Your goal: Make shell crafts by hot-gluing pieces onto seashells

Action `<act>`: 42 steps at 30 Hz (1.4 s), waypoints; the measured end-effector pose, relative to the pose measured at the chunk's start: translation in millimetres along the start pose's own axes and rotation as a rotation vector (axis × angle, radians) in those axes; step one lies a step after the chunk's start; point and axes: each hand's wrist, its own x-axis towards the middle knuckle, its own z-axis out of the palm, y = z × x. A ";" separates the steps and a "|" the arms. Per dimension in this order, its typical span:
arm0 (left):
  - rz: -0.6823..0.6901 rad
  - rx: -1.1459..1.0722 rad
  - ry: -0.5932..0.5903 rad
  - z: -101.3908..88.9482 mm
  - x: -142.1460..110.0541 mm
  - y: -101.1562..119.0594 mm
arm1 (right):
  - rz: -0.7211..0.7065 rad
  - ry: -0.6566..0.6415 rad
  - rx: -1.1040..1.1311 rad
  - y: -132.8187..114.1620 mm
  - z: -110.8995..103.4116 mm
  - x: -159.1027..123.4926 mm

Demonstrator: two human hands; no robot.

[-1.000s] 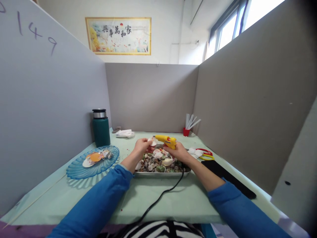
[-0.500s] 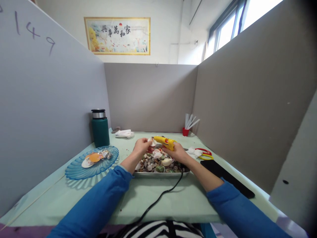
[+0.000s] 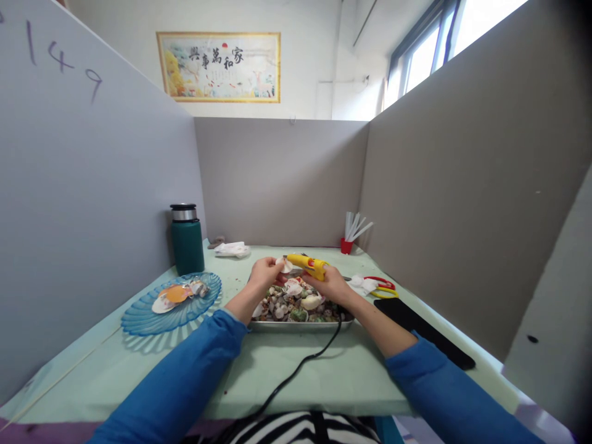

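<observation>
Pinched in my left hand (image 3: pixel 265 274) is a white seashell (image 3: pixel 285 266), held above the far side of a metal tray (image 3: pixel 296 327). My right hand (image 3: pixel 330 285) is closed around the grip of a yellow glue gun (image 3: pixel 309 265). Its nozzle points left and meets or almost meets the shell; I cannot tell whether they touch. Below both hands the tray is heaped with small shells (image 3: pixel 280 306) of mixed colours. A black cord (image 3: pixel 296 372) runs from the gun over the tray's front rim to the table's near edge.
On the left, a blue scalloped plate (image 3: pixel 134 317) bears several shells, with a green bottle (image 3: pixel 187 246) behind it. White glue sticks stand in a red cup (image 3: pixel 346 246) at the back right. Scissors (image 3: pixel 386 287) and a black flat pad (image 3: pixel 425 333) lie rightward. Grey partitions (image 3: pixel 282 182) enclose the table.
</observation>
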 end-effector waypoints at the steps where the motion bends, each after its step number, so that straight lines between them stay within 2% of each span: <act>1: 0.002 0.000 0.000 0.0 0.1 -0.1 | 0.001 0.000 -0.001 0.5 0.1 0.1; 18: 0.015 0.032 0.010 -0.2 1.5 -1.7 | -0.023 0.015 -0.065 5.3 -0.5 1.4; 29: 0.183 0.297 0.109 -3.3 9.3 -11.4 | -0.040 -0.007 -0.086 9.4 0.9 1.9; 33: 0.177 0.231 0.114 -2.1 10.1 -11.3 | -0.034 0.013 -0.097 9.4 1.2 2.5; 42: -0.002 -0.079 0.057 0.5 2.7 0.4 | -0.005 0.029 -0.108 4.5 -0.7 2.6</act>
